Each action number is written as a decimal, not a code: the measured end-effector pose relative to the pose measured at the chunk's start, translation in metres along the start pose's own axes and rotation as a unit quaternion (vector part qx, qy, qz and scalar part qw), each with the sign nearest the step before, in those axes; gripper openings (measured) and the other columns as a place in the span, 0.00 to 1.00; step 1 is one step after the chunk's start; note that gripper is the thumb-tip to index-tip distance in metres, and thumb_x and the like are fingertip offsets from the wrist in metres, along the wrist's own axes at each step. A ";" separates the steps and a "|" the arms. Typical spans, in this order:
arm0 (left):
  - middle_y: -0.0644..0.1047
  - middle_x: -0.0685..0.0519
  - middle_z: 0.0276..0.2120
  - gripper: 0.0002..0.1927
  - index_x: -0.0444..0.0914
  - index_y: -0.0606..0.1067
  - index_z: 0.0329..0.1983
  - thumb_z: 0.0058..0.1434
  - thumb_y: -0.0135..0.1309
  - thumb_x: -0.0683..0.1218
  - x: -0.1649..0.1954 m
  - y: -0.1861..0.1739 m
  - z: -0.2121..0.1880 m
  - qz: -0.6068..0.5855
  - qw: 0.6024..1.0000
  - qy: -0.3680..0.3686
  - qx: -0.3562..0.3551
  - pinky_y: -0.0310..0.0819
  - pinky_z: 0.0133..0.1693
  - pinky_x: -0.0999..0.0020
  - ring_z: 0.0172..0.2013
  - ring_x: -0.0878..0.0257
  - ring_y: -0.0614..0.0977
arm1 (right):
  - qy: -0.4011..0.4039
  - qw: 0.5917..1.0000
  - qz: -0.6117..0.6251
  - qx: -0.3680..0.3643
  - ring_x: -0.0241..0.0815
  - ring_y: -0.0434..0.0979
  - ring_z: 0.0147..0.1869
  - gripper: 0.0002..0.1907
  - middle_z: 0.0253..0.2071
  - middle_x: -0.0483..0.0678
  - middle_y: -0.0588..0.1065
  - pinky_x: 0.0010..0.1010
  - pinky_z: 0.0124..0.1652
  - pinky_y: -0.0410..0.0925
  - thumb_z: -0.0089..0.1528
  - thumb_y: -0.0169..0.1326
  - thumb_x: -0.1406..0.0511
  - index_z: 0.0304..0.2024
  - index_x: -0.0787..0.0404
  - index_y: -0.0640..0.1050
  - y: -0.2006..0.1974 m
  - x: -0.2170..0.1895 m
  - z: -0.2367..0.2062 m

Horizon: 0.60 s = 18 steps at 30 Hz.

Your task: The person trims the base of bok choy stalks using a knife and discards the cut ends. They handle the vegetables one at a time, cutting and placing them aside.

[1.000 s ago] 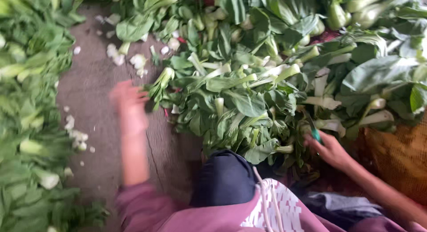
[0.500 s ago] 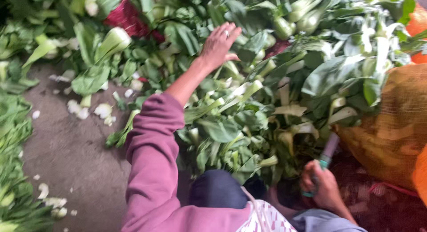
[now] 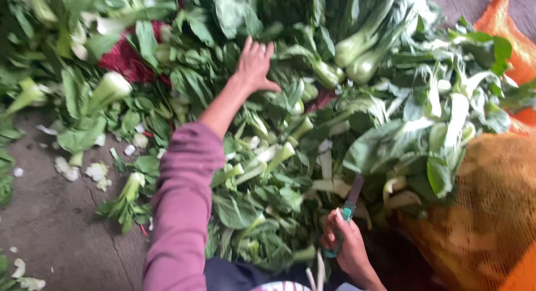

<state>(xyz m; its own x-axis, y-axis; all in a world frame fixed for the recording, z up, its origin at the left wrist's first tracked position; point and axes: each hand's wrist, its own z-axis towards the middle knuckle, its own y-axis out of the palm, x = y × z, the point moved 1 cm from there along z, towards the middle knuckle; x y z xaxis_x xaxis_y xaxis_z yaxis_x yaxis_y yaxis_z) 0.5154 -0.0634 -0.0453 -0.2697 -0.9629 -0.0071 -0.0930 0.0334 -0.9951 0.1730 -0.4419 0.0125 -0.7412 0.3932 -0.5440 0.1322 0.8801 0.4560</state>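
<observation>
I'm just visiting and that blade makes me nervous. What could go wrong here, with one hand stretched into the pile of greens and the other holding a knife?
The right hand grips a green-handled knife with its blade up among the leaves, so it might nick stalks or the other arm. The left hand reaches far across the greens, which could tip the person's balance. Leaf scraps on the floor look slippery.

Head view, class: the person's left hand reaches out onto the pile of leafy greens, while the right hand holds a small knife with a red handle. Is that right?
Not quite. In the head view the left hand does reach onto the pile of leafy greens, and the right hand does hold a small knife, but its handle is green, not red.
</observation>
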 end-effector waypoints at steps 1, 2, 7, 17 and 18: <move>0.72 0.37 0.57 0.78 0.28 0.58 0.76 0.35 0.61 0.86 -0.002 0.005 -0.005 0.002 1.000 -0.007 0.010 0.40 0.74 0.45 0.63 0.44 0.68 | 0.005 1.000 -0.004 -0.010 0.35 0.59 0.21 0.14 0.21 0.45 0.66 0.30 0.24 0.59 0.69 0.46 0.56 0.39 0.61 0.71 0.001 0.000 0.007; 0.72 0.38 0.59 0.77 0.32 0.57 0.76 0.34 0.62 0.84 -0.005 0.008 -0.010 -0.022 0.998 -0.007 0.056 0.42 0.73 0.44 0.64 0.44 0.68 | -0.001 0.999 -0.020 -0.034 0.35 0.60 0.21 0.14 0.21 0.45 0.66 0.30 0.24 0.60 0.68 0.46 0.57 0.39 0.61 0.71 0.002 0.001 0.014; 0.62 0.29 0.67 0.76 0.42 0.49 0.81 0.34 0.64 0.81 -0.027 0.017 -0.028 -0.178 0.968 -0.107 0.143 0.55 0.62 0.46 0.64 0.37 0.63 | 0.045 0.994 -0.042 -0.090 0.37 0.62 0.22 0.12 0.20 0.45 0.65 0.31 0.25 0.61 0.67 0.47 0.59 0.39 0.61 0.72 0.012 0.011 0.043; 0.80 0.36 0.47 0.72 0.37 0.47 0.78 0.43 0.56 0.84 -0.001 0.032 -0.005 -0.243 0.908 -0.311 0.139 0.53 0.71 0.45 0.51 0.43 0.81 | 0.072 0.995 -0.051 -0.037 0.36 0.60 0.20 0.13 0.20 0.45 0.64 0.30 0.23 0.59 0.66 0.47 0.58 0.39 0.62 0.72 -0.010 0.015 0.050; 0.80 0.37 0.47 0.71 0.37 0.49 0.76 0.43 0.58 0.83 0.002 0.034 -0.002 -0.249 0.912 -0.288 0.153 0.50 0.72 0.43 0.52 0.43 0.81 | 0.074 0.995 -0.052 -0.041 0.37 0.60 0.20 0.13 0.20 0.45 0.64 0.31 0.23 0.59 0.66 0.47 0.58 0.38 0.62 0.72 -0.010 0.016 0.051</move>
<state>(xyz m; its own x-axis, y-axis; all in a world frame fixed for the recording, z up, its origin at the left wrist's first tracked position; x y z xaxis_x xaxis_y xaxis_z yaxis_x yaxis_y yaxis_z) 0.5097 -0.0634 -0.0785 0.2884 -0.8221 0.4909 0.2291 -0.4386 -0.8690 0.1937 -0.4305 -0.0362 -0.8375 0.2533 -0.4842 0.0011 0.8868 0.4622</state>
